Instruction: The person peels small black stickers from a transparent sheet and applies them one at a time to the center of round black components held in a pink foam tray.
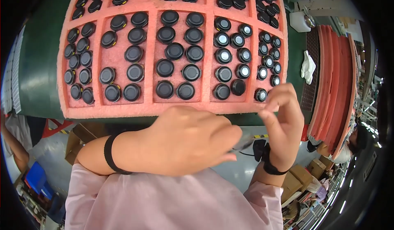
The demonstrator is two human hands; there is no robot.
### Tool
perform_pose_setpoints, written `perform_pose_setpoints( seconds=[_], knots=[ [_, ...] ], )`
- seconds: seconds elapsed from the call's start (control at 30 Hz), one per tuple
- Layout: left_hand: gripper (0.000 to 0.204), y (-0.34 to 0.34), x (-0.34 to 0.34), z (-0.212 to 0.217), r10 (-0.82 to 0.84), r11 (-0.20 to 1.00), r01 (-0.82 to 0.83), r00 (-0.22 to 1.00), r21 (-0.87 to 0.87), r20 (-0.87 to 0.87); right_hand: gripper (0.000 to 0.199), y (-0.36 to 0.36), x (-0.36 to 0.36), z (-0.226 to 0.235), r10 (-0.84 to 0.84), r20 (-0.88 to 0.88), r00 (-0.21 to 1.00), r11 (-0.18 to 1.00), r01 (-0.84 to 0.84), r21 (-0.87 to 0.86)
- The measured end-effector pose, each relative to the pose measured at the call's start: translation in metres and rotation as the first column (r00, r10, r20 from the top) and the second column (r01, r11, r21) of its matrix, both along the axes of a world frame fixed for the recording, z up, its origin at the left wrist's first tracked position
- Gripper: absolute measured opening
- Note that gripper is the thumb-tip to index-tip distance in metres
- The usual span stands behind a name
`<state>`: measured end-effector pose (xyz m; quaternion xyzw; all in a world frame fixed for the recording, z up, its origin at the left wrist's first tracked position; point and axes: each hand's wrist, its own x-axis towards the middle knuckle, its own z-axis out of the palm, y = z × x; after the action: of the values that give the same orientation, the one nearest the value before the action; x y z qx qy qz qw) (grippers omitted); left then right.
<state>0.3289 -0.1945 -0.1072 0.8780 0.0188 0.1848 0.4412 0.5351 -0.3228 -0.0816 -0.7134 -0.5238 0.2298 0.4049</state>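
Observation:
A pink foam tray lies ahead of me, its compartments filled with small round black caps. Several caps at the right show bright silvery tops, such as this silver-topped cap. My left hand is in front of the tray's near edge, back upward and fingers curled in. A blurred greyish thing shows at its fingertips; its kind is unclear. Raised by the tray's near right corner, my right hand has its thumb and forefinger bent toward each other. What they pinch, if anything, is too small to make out.
The tray rests on a green work surface. To the right are a white bottle, a white glove or cloth and stacked pink foam sheets. Cardboard boxes and a blue bin are lower down. Other people work nearby.

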Motion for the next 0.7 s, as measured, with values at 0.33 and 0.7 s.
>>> perform_pose_setpoints(
  seconds=[0.33,0.7],
  knots=[
    [0.024,-0.002,0.04,-0.02,-0.02,0.97,0.042,0.996,0.239,-0.091,0.012,0.048,0.036,-0.021,0.022,-0.016,1.0,0.943,-0.026,-0.332],
    [0.014,-0.002,0.047,-0.038,0.183,0.946,-0.176,0.983,0.271,0.0,0.015,0.05,0.038,-0.025,0.067,0.01,0.998,0.934,-0.059,-0.353]
  ],
)
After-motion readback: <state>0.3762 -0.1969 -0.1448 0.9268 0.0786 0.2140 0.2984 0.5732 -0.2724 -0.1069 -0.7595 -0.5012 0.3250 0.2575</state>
